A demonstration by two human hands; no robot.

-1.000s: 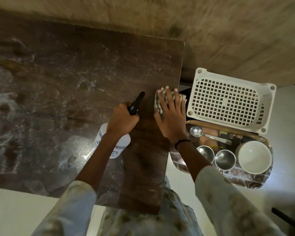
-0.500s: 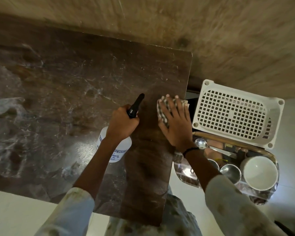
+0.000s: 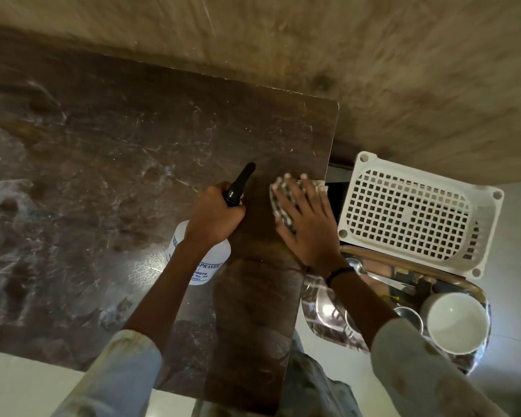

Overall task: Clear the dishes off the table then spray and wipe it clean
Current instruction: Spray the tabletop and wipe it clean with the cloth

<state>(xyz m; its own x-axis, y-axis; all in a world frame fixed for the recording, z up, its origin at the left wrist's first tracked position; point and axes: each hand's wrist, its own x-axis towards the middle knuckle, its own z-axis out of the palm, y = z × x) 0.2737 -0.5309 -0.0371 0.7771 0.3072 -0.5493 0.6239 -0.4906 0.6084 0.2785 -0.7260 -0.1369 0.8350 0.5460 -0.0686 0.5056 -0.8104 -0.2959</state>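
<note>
A dark brown marble-patterned table (image 3: 118, 176) fills the left and middle of the view. My left hand (image 3: 212, 216) grips the neck of a white spray bottle (image 3: 211, 266) with a black nozzle that points away from me over the table. My right hand (image 3: 309, 227) lies flat, fingers spread, on a checked cloth (image 3: 278, 203) pressed to the table near its right edge. Off the table to the right, a metal tray (image 3: 319, 320) holds a white bowl (image 3: 456, 322), a small steel cup (image 3: 411, 316) and a spoon (image 3: 355, 266).
A white perforated plastic basket (image 3: 415, 212) lies upside down to the right of the table, just beyond the tray. A beige wall runs along the table's far side. Pale floor shows at the near left and right. My right forearm crosses over the tray.
My right hand has kept the cloth near the table's right edge, shifting only slightly. The camera view has drifted, so everything sits lower and further right in the frame. The bottle stays in my left hand.
</note>
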